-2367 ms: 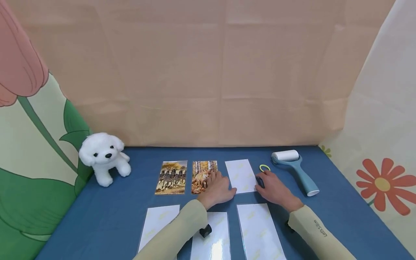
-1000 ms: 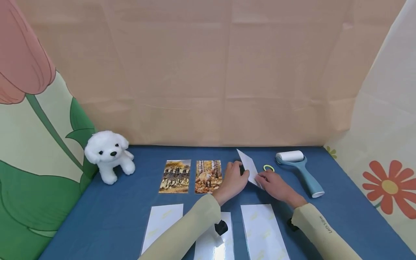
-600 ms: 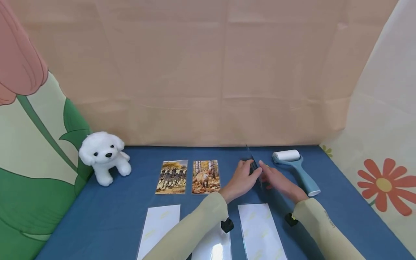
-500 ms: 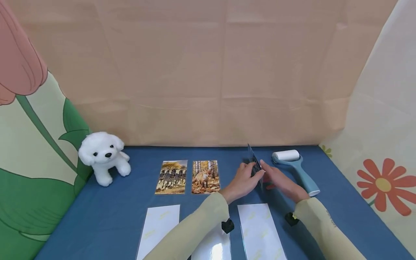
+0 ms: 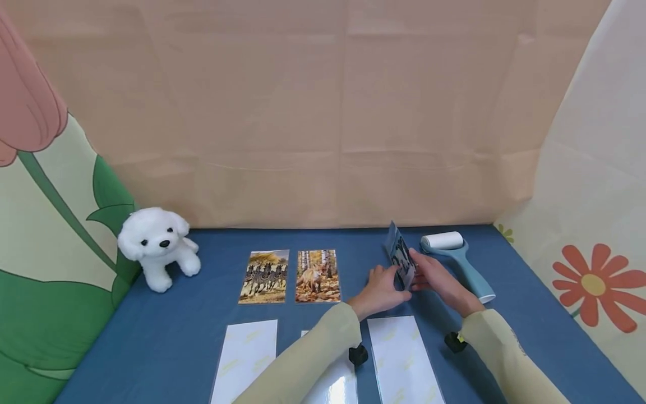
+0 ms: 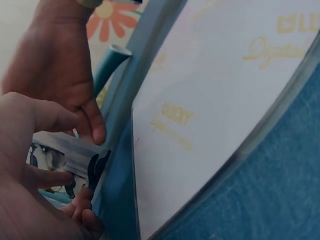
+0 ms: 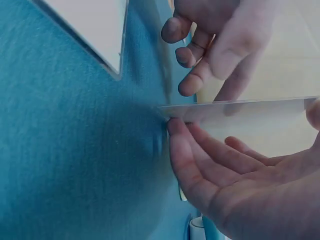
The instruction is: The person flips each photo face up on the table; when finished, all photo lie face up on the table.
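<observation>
A laminated photo card (image 5: 397,251) stands tilted on edge above the blue table, its bluish picture with dark and white shapes facing left. My right hand (image 5: 441,283) holds it from the right; in the right wrist view the fingers (image 7: 187,165) lie along its back and the thumb sits at its far edge. My left hand (image 5: 379,293) is at the picture side with fingers spread loosely, close to the card's lower part. In the left wrist view the picture (image 6: 82,162) shows between both hands. Zebra (image 5: 264,277) and fox (image 5: 318,276) photos lie face up to the left.
Three white-backed cards lie in front: left card (image 5: 245,359), middle card (image 5: 335,381) partly under my left sleeve, and right card (image 5: 404,359). A blue lint roller (image 5: 466,266) lies right of my right hand. A white plush dog (image 5: 157,247) sits far left.
The card lay white side up, then was lifted and turned over; its picture now shows more toward the camera. My left fingers have slid lower and loosened. The yellow-green ring is now hidden.
</observation>
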Demonstrator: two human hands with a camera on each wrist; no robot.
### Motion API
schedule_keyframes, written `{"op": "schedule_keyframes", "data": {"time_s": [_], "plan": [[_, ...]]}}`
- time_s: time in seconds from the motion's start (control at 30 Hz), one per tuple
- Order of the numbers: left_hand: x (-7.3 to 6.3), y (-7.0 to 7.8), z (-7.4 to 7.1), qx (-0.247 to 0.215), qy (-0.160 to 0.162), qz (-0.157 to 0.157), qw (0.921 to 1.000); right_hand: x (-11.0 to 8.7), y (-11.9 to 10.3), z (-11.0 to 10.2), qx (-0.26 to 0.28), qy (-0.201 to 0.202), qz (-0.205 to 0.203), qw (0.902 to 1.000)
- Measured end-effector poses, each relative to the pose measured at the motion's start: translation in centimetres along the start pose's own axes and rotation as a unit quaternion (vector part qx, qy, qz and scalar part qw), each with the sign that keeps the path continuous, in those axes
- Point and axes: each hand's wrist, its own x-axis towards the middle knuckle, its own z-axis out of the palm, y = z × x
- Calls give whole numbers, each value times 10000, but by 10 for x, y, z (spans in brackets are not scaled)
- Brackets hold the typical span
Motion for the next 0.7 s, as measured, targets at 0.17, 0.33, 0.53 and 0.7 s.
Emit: {"op": "schedule_keyframes", "data": {"time_s": [0.17,0.33,0.53,0.7], "plan": [[0,-1,2,70,28,56,10000,-1,5,-3,321,138,-313,9989],[-2,-1,-3,-34,146,23,9999,-2,7,-2,667,320,-674,9950],[-5,-2,-9,-235,331,17,9992,-1,5,4,916,602,-827,9905],[-7,-6,-17,-499,544,143,9972,-2,3,11,1043,885,-1110,9844]]}}
